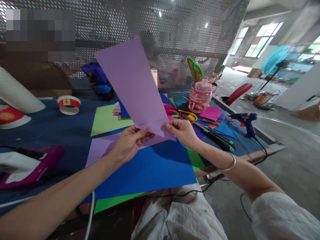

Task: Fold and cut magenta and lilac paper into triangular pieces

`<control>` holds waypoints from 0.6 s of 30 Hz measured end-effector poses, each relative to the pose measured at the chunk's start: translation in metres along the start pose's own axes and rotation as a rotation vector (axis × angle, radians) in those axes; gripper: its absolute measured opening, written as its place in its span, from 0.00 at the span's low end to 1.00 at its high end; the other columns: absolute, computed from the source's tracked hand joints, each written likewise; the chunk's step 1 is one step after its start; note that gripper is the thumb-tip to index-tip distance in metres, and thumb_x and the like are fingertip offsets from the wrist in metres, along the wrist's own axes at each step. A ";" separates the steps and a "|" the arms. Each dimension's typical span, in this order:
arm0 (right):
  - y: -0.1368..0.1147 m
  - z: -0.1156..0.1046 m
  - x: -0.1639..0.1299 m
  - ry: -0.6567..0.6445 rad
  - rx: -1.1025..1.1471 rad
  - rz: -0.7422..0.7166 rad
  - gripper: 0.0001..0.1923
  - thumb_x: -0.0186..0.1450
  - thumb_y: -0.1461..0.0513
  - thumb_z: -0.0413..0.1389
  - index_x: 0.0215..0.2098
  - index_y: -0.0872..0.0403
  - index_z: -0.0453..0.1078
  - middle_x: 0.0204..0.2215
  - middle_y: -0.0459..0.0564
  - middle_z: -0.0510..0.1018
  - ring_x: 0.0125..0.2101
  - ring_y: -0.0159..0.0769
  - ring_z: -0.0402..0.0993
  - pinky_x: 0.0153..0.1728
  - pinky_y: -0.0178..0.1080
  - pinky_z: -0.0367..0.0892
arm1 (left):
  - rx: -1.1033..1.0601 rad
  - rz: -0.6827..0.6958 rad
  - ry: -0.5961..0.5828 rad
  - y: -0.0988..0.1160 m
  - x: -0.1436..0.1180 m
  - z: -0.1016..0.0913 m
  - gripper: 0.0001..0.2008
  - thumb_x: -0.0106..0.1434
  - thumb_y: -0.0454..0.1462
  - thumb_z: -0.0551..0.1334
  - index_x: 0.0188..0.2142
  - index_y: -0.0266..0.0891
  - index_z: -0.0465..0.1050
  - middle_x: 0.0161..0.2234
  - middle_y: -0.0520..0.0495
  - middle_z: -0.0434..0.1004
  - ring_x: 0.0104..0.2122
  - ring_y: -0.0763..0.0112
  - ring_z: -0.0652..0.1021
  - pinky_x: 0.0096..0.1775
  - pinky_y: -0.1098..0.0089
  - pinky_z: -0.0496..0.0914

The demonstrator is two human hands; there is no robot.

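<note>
A long strip of purple paper (132, 83) is held up and tilted over the table, its lower end folded over along a crease. At the left of that fold my left hand (132, 141) pinches the paper between thumb and fingers. On the fold's right side, my right hand (183, 131) grips the same strip with thumb and fingertips. Beneath both hands lie a blue sheet (150, 170) and a second purple sheet (100, 148), partly covered by my left hand and arm. A light green sheet (107, 118) rests behind them.
To the right are a green-handled cutter (220, 138), yellow-handled scissors (191, 116), a blue glue gun (246, 121) with its cord, and a pink bottle (200, 96). On the left stand a paper bowl (68, 105) and a magenta device (35, 170). A perforated metal screen (105, 30) rises behind.
</note>
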State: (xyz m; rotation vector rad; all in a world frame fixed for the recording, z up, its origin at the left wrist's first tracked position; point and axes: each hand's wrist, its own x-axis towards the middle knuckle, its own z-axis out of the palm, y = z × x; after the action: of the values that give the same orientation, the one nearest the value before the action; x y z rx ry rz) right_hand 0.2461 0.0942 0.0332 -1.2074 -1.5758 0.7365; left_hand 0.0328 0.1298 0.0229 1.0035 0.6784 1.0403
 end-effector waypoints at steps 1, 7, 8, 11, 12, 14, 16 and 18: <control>0.000 0.000 0.000 -0.002 0.002 0.001 0.31 0.61 0.37 0.58 0.21 0.51 0.60 0.21 0.41 0.58 0.25 0.28 0.51 0.26 0.36 0.49 | -0.003 0.000 0.001 0.000 0.000 0.000 0.12 0.53 0.38 0.80 0.36 0.40 0.85 0.35 0.48 0.87 0.35 0.66 0.85 0.48 0.61 0.82; 0.000 0.001 -0.001 -0.002 -0.021 -0.001 0.29 0.62 0.38 0.58 0.21 0.51 0.60 0.21 0.41 0.58 0.25 0.28 0.51 0.26 0.36 0.48 | -0.028 -0.024 -0.013 0.002 -0.001 0.001 0.12 0.52 0.38 0.81 0.35 0.41 0.85 0.33 0.53 0.87 0.35 0.68 0.84 0.48 0.63 0.82; 0.000 0.001 -0.001 0.002 -0.028 -0.003 0.29 0.62 0.39 0.58 0.21 0.51 0.60 0.21 0.41 0.58 0.25 0.28 0.51 0.26 0.36 0.48 | -0.029 -0.027 -0.014 0.002 -0.002 0.001 0.11 0.53 0.38 0.80 0.35 0.41 0.85 0.34 0.53 0.88 0.35 0.68 0.85 0.48 0.63 0.82; 0.000 0.001 -0.001 0.005 -0.039 -0.012 0.26 0.63 0.42 0.58 0.22 0.52 0.61 0.21 0.41 0.59 0.25 0.28 0.51 0.26 0.36 0.48 | -0.040 -0.029 -0.009 0.002 -0.003 0.002 0.10 0.54 0.37 0.80 0.34 0.41 0.85 0.35 0.53 0.88 0.35 0.68 0.84 0.48 0.63 0.82; 0.000 0.001 -0.001 0.003 -0.039 -0.013 0.25 0.63 0.42 0.58 0.22 0.52 0.61 0.21 0.41 0.59 0.25 0.28 0.52 0.26 0.36 0.48 | -0.046 -0.028 -0.006 0.002 -0.004 0.003 0.10 0.53 0.37 0.81 0.34 0.41 0.85 0.35 0.53 0.88 0.35 0.68 0.84 0.47 0.64 0.82; 0.000 0.001 -0.001 0.006 -0.042 -0.010 0.24 0.63 0.43 0.58 0.22 0.52 0.62 0.21 0.41 0.60 0.25 0.28 0.52 0.26 0.37 0.49 | -0.061 -0.029 0.000 0.002 -0.005 0.004 0.10 0.53 0.37 0.81 0.33 0.41 0.85 0.35 0.53 0.88 0.35 0.68 0.84 0.47 0.64 0.82; -0.001 0.002 -0.002 0.011 -0.049 0.002 0.24 0.63 0.43 0.58 0.22 0.52 0.62 0.21 0.42 0.60 0.25 0.29 0.53 0.26 0.37 0.49 | -0.076 -0.034 0.008 0.002 -0.006 0.005 0.09 0.54 0.36 0.80 0.33 0.40 0.85 0.35 0.53 0.88 0.35 0.67 0.85 0.47 0.64 0.82; -0.002 0.002 -0.002 0.013 -0.056 0.012 0.24 0.63 0.43 0.58 0.22 0.52 0.63 0.21 0.42 0.60 0.25 0.29 0.53 0.26 0.37 0.48 | -0.093 -0.041 0.016 0.003 -0.006 0.006 0.07 0.56 0.34 0.78 0.34 0.40 0.85 0.36 0.53 0.88 0.35 0.67 0.85 0.46 0.65 0.82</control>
State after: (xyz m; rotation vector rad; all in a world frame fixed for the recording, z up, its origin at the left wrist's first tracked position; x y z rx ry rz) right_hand 0.2436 0.0915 0.0333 -1.2614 -1.5888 0.6951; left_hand 0.0341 0.1224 0.0282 0.8979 0.6555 1.0360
